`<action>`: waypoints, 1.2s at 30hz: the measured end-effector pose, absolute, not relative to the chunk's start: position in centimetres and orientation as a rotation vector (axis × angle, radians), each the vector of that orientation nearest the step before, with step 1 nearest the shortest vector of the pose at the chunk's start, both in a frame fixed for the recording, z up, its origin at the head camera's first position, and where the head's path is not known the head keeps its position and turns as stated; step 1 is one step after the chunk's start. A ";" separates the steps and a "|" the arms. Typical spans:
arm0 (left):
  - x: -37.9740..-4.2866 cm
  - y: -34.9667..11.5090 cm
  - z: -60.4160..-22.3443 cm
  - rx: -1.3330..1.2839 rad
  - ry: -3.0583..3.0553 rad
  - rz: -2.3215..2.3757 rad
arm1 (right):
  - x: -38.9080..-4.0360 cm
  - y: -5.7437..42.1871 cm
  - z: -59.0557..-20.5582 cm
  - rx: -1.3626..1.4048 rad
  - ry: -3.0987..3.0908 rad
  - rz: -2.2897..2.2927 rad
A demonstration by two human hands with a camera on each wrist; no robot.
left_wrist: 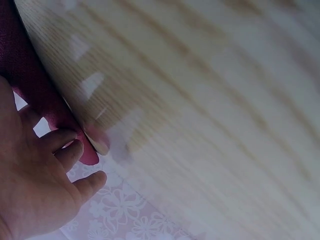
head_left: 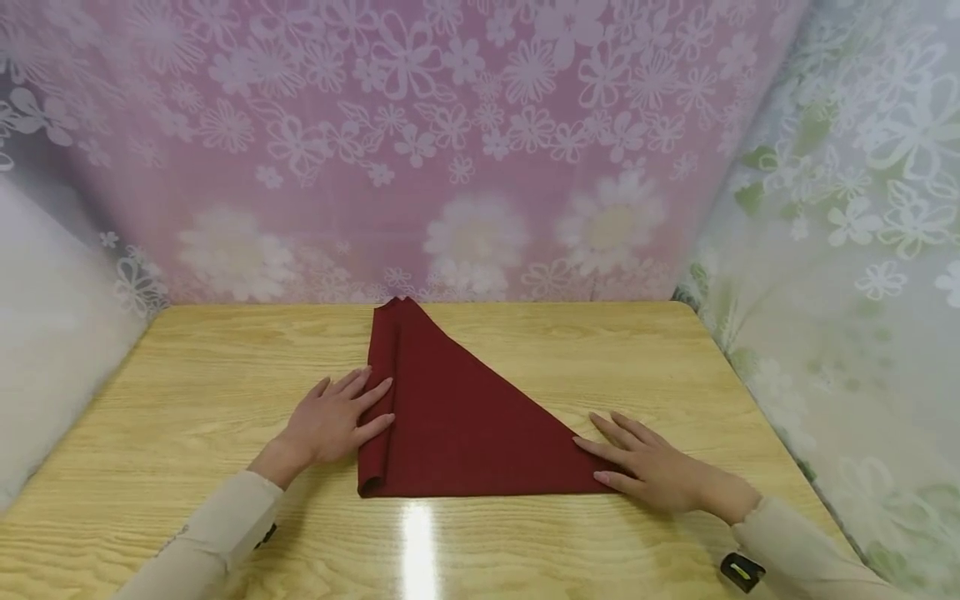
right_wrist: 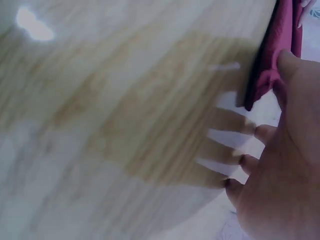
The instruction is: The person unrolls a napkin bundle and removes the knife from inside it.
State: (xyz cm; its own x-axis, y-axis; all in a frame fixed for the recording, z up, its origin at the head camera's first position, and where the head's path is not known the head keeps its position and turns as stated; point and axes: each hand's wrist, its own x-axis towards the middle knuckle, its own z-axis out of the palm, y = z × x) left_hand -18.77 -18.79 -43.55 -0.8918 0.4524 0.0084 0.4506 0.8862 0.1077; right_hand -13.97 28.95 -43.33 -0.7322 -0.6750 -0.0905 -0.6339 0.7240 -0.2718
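A dark red cloth point(head_left: 472, 425) lies in a triangular shape on the wood-grain counter point(head_left: 570, 546), spanning the gap between the two grips. Under the fingers of the left grip point(head_left: 330, 421), the upright side is turned over into a narrow strip point(head_left: 384, 350), its near end loosely curled, its far end beyond the fingertips. That grip is spread, resting on the strip rather than pinching it. The right grip point(head_left: 660, 471) is spread too, thumb and index finger touching the cloth's tapering corner while other fingers reach past the slanted edge. As I judge it, the work is in its early part: the triangle is made and one side turned over — the broad stretch from the left fingertips to the right grip lies flat and unturned. How many turns or layers the strip holds I cannot tell. No container shows near either grip — nothing is held in one.
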 end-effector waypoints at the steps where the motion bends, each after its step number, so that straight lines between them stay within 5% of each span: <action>1: -18.8 -18.7 -43.6 0.729 3.035 0.168 | -13.9 29.0 -43.4 -1.065 2.741 -0.329; 36: -18.9 -16.6 -42.4 0.741 3.001 0.102 | -13.9 29.1 -43.8 -1.054 2.666 -0.438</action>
